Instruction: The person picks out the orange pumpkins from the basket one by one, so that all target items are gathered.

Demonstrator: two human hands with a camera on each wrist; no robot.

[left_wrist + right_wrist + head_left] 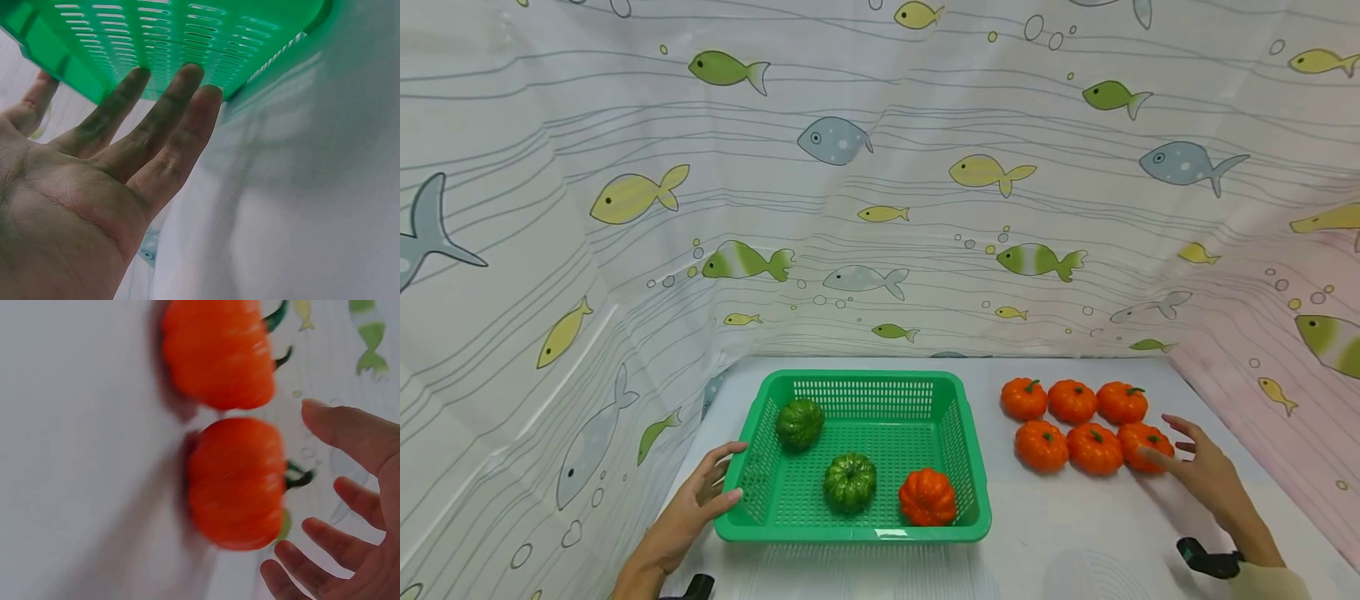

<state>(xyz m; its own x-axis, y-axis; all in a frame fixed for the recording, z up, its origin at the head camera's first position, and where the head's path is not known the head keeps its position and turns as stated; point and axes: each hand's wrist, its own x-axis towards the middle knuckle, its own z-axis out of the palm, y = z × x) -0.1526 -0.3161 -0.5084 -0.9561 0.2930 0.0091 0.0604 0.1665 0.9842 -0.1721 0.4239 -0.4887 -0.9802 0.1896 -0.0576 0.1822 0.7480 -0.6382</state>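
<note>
A green plastic basket (880,533) holds two green pumpkins, one at the back left (800,423) and one near the middle (850,483), plus an orange-red pumpkin (927,497) at the front right. My left hand (688,498) is at the basket's left side; in the left wrist view its extended fingers (169,125) reach the slotted wall. Over on the right, my right hand (1210,475) hovers beside the front-right orange pumpkin (1142,446). In the right wrist view, thumb and fingers are spread above an orange pumpkin (237,484), with nothing held.
Several orange pumpkins with green stems form two rows right of the basket, including a back-left one (1023,398) and a front-left one (1041,446). They stand on a white table (1030,517). A fish-patterned curtain (925,192) encloses the back and sides.
</note>
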